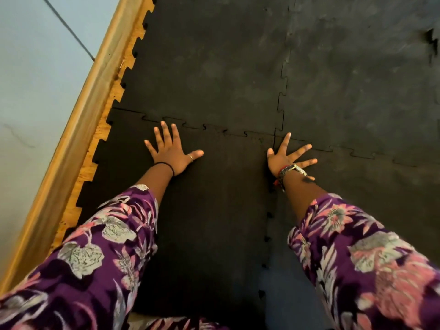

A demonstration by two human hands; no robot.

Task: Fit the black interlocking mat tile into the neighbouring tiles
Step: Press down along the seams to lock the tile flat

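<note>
The black interlocking mat tile (209, 210) lies flat on the floor in front of me. Its far toothed edge meets the tile beyond (207, 67) along a jagged seam. Its right edge meets another tile (371, 198), with small gaps showing along that seam lower down. My left hand (172, 151) lies flat, fingers spread, on the tile just below the far seam. My right hand (287, 156) is pressed flat with spread fingers over the corner where the seams cross. Neither hand holds anything.
More black tiles (357, 67) cover the floor at the far right, one with a torn notch (432, 41). A wooden skirting board (78, 129) runs diagonally along the left beside a pale wall (35, 79). Bare wooden floor (95, 148) shows between the tile teeth and the skirting.
</note>
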